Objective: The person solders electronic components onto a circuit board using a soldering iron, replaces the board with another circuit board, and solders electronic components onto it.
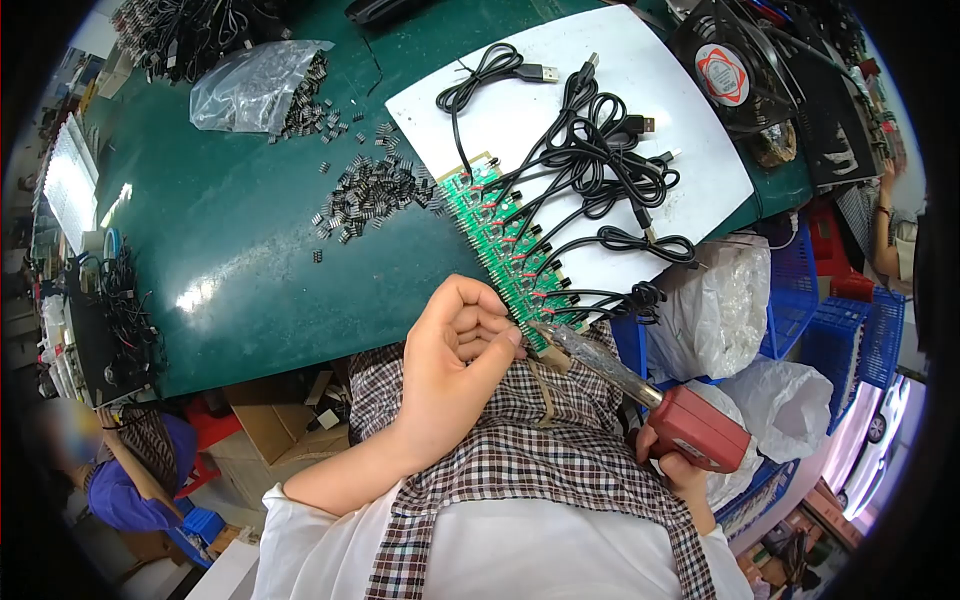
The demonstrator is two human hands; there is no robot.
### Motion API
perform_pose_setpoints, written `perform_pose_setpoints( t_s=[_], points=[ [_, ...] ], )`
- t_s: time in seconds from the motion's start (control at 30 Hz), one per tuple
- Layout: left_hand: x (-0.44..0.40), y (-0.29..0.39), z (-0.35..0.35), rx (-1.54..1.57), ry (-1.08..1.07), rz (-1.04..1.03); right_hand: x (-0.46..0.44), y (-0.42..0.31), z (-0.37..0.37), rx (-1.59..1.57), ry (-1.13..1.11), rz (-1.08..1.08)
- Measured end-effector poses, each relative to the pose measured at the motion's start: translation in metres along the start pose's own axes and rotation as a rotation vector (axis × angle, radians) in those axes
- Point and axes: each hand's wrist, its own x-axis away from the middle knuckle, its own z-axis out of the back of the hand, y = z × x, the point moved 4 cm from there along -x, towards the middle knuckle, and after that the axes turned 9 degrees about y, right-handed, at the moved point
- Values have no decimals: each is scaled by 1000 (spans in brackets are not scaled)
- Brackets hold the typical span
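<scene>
Green board [503, 252] beside curled left hand [450, 365], pinch unclear, right hand [676, 466] gripping soldering iron [702, 430]

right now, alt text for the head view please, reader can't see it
A person's right hand holds a red-handled tool, likely a soldering iron, with its tip at a green circuit board, the left hand curled beside it. Black USB cables run from the board across a white sheet on a green table, near piled small black parts.

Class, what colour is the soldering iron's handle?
Dark red: the handle shows best in the head view.
</scene>
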Motion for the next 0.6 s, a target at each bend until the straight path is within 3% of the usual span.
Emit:
perform_pose_setpoints(
  t_s=[0.27, 0.33, 0.43, 0.6],
  points=[
    [0, -2, 0, -11, 5, -18, 4, 8, 20, 279, -30, 172],
    [0, -1, -1, -21, 6, -15, 9, 8, 29, 638, -43, 302],
    [0, 0, -2, -32, 10, -15, 11, 6, 24, 415, 41, 193],
    [0, -1, -2, -39, 10, -27, 5, 5, 23, 423, 1, 245]
  ],
)
